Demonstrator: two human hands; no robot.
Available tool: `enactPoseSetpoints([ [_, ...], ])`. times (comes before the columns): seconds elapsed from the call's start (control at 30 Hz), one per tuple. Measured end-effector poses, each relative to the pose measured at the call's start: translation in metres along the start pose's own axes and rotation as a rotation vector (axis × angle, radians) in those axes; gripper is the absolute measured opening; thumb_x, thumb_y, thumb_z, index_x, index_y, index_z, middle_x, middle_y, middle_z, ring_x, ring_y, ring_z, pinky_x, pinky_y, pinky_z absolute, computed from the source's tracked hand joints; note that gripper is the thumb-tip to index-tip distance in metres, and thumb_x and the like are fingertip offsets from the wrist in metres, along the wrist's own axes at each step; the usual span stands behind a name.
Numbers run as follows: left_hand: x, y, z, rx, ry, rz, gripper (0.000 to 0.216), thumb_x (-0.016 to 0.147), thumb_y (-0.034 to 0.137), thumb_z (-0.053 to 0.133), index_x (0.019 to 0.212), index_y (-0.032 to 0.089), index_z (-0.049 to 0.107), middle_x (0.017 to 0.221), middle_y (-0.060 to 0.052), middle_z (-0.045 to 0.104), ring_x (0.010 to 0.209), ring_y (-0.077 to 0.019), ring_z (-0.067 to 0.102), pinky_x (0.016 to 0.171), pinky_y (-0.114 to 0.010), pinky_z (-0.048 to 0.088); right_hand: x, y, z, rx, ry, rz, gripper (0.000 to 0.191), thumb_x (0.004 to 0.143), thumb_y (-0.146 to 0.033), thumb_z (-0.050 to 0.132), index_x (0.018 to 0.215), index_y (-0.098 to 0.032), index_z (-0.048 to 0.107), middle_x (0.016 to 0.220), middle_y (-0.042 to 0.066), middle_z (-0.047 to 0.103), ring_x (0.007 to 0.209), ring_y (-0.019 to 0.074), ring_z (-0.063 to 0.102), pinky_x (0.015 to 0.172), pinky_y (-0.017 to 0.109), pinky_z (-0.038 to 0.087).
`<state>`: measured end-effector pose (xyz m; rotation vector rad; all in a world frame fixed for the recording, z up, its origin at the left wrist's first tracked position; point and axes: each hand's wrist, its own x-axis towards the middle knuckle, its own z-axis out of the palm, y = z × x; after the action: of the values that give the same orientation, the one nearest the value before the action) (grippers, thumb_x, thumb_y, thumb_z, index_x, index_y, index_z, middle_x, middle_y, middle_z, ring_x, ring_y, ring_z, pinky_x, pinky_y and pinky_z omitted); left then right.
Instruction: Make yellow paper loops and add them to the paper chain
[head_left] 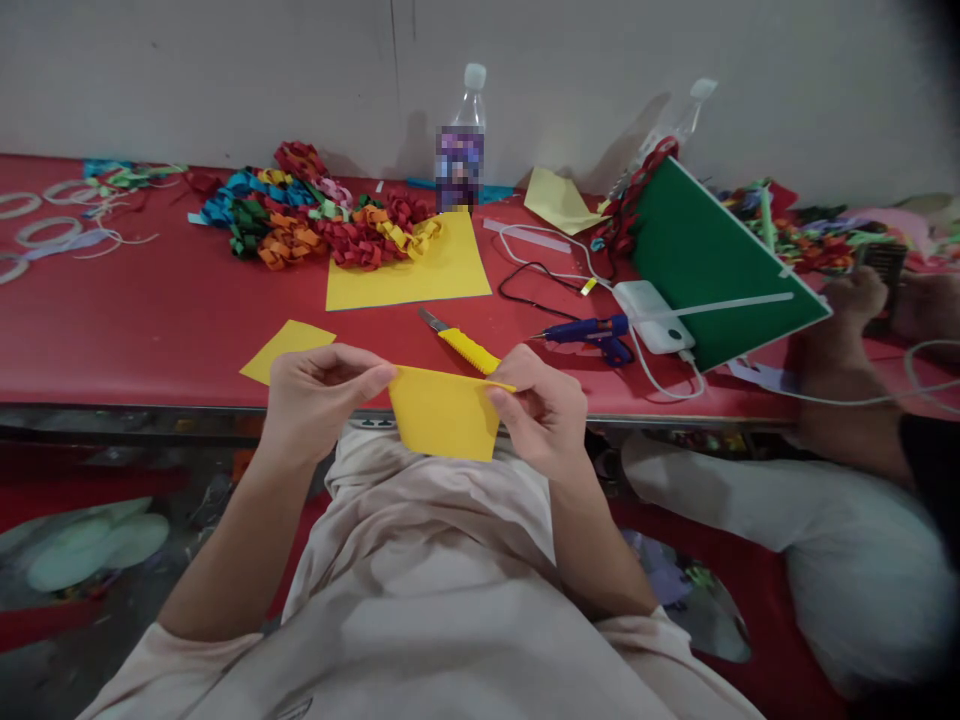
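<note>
A small folded piece of yellow paper (444, 412) hangs between my two hands, just in front of the red table's near edge (150, 340). My left hand (319, 392) pinches its left upper corner with fingers closed. My right hand (541, 405) pinches its right upper corner, also closed. The paper hangs over my lap.
On the table lie a yellow utility knife (461, 343), a blue glue gun (592, 331), a white power block (651, 315) with cables, a yellow sheet (409, 268), a yellow scrap (287, 348), coloured paper chains (315, 218), a bottle (461, 140). A co-worker's arm (840, 380) holds a green board (705, 262) at right.
</note>
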<state>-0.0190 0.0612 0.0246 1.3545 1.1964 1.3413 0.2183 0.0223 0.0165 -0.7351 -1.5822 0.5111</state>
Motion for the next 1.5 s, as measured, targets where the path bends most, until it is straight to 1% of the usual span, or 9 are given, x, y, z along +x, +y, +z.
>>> enactPoseSetpoints([
  [0.1, -0.001, -0.003, 0.003, -0.104, 0.042, 0.008, 0.023, 0.065, 0.033, 0.092, 0.073, 0.019, 0.076, 0.071, -0.003, 0.074, 0.064, -0.0137, 0.069, 0.063, -0.023, 0.059, -0.002, 0.000, 0.002, 0.006, 0.021, -0.028, 0.010, 0.093, -0.016, 0.066, 0.086, -0.023, 0.065, 0.079, 0.003, 0.068, 0.072, 0.0166, 0.057, 0.067, 0.036, 0.047],
  [0.37, -0.009, -0.006, 0.015, -0.268, -0.066, 0.182, 0.016, 0.084, 0.035, 0.081, 0.086, 0.022, 0.073, 0.088, -0.004, 0.074, 0.081, -0.0112, 0.069, 0.071, -0.019, 0.055, -0.006, 0.002, 0.009, -0.022, 0.040, -0.133, 0.011, 0.092, -0.012, 0.064, 0.088, -0.022, 0.064, 0.079, 0.002, 0.069, 0.073, 0.0165, 0.061, 0.072, 0.038, 0.048],
  [0.53, -0.011, 0.001, 0.023, -0.058, 0.037, 0.269, 0.021, 0.089, 0.041, 0.073, 0.089, 0.021, 0.069, 0.087, -0.003, 0.072, 0.077, -0.0121, 0.067, 0.070, -0.022, 0.054, -0.007, -0.005, 0.005, -0.128, -0.077, 0.055, 0.012, 0.096, -0.017, 0.062, 0.086, -0.023, 0.058, 0.084, 0.002, 0.067, 0.079, 0.0171, 0.061, 0.075, 0.036, 0.048],
  [0.7, -0.009, 0.025, 0.014, 0.377, -0.258, 0.255, 0.020, 0.089, 0.039, 0.070, 0.086, 0.019, 0.073, 0.082, -0.003, 0.073, 0.075, -0.0145, 0.065, 0.073, -0.024, 0.055, 0.010, -0.014, 0.001, -0.332, -0.364, 0.046, 0.009, 0.094, -0.025, 0.068, 0.094, -0.024, 0.060, 0.090, 0.004, 0.068, 0.085, 0.0195, 0.059, 0.077, 0.036, 0.045],
  [0.87, -0.007, 0.037, 0.008, 0.389, -0.428, 0.101, 0.025, 0.088, 0.043, 0.069, 0.086, 0.018, 0.074, 0.081, -0.003, 0.074, 0.072, -0.0142, 0.065, 0.064, -0.021, 0.053, 0.015, -0.014, 0.015, -0.217, -0.302, 0.016, 0.014, 0.099, -0.024, 0.059, 0.086, -0.023, 0.057, 0.079, 0.001, 0.061, 0.074, 0.0149, 0.055, 0.067, 0.030, 0.042],
  [1.03, -0.005, 0.040, 0.000, 0.447, -0.597, 0.083, 0.026, 0.090, 0.043, 0.068, 0.087, 0.018, 0.075, 0.080, -0.002, 0.074, 0.072, -0.0133, 0.065, 0.064, -0.019, 0.051, 0.011, -0.014, 0.019, -0.150, -0.444, 0.109, 0.019, 0.101, -0.026, 0.055, 0.083, -0.022, 0.056, 0.074, -0.001, 0.056, 0.066, 0.0116, 0.050, 0.060, 0.027, 0.038],
  [1.17, -0.001, 0.038, -0.015, 0.471, -0.687, 0.009, 0.023, 0.089, 0.042, 0.069, 0.088, 0.021, 0.076, 0.081, -0.001, 0.075, 0.073, -0.0136, 0.066, 0.064, -0.019, 0.051, 0.007, -0.010, 0.013, -0.085, -0.318, 0.039, 0.018, 0.100, -0.022, 0.056, 0.082, -0.021, 0.056, 0.072, -0.001, 0.055, 0.064, 0.0108, 0.048, 0.059, 0.026, 0.037],
  [1.27, 0.000, 0.030, -0.032, 0.496, -0.686, -0.061, 0.026, 0.089, 0.046, 0.069, 0.088, 0.022, 0.077, 0.079, -0.001, 0.075, 0.072, -0.0150, 0.067, 0.063, -0.020, 0.051, 0.002, -0.003, 0.012, -0.078, -0.237, 0.088, 0.021, 0.100, -0.023, 0.058, 0.079, -0.021, 0.056, 0.070, -0.001, 0.054, 0.063, 0.0111, 0.048, 0.060, 0.027, 0.038],
  [1.5, 0.012, 0.006, -0.058, 0.610, -0.488, -0.062, 0.033, 0.087, 0.055, 0.068, 0.087, 0.023, 0.077, 0.079, -0.002, 0.075, 0.068, -0.0153, 0.065, 0.062, -0.022, 0.049, 0.016, 0.017, 0.034, -0.134, -0.293, 0.219, 0.034, 0.101, -0.036, 0.054, 0.071, -0.020, 0.053, 0.062, -0.005, 0.045, 0.057, 0.0088, 0.040, 0.056, 0.025, 0.032],
])
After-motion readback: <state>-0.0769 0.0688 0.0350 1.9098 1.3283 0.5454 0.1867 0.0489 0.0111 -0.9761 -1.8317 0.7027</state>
